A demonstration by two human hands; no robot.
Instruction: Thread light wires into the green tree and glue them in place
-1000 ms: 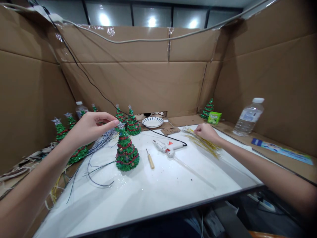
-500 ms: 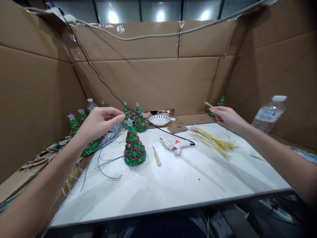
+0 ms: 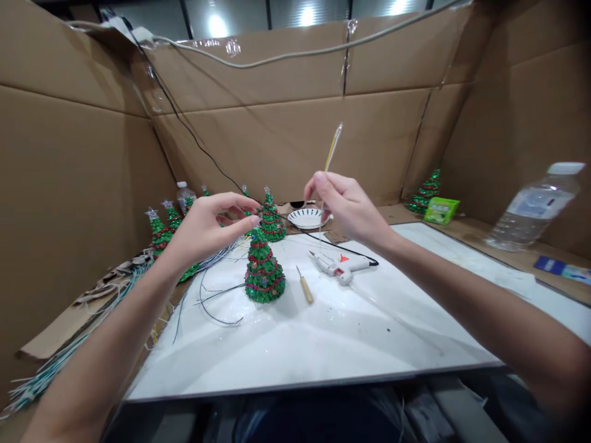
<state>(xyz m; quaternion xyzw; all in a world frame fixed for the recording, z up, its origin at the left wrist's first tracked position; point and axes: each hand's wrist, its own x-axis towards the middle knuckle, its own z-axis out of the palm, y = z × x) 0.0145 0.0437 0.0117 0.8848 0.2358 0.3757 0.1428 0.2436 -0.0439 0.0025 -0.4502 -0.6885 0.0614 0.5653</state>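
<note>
A small green Christmas tree (image 3: 265,274) with red garlands and little ornaments stands upright on the white board (image 3: 258,363). Just above its top is my left hand (image 3: 215,224), thumb and fingers apart with nothing between them. Whether the thumb touches the tip, I cannot tell. Raised right of the tree, my right hand (image 3: 341,200) pinches a thin yellow stick with a whitish tip (image 3: 333,147), which points up. A fine pale strand hangs beneath that hand. Below lie a white glue gun (image 3: 339,268) and a wooden-handled awl (image 3: 305,289).
More decorated trees (image 3: 272,218) stand behind and to the left; another tree (image 3: 425,192) is at the back right, beside a green packet (image 3: 441,210). A water bottle (image 3: 535,206) leans at right. A black cord (image 3: 203,151) crosses to the glue gun. Loose wires (image 3: 217,317) lie left.
My right hand has swung left from the board's right side to near the middle, tipping the yellow stick upward. My left hand stays over the tree. The view has turned slightly right.
</note>
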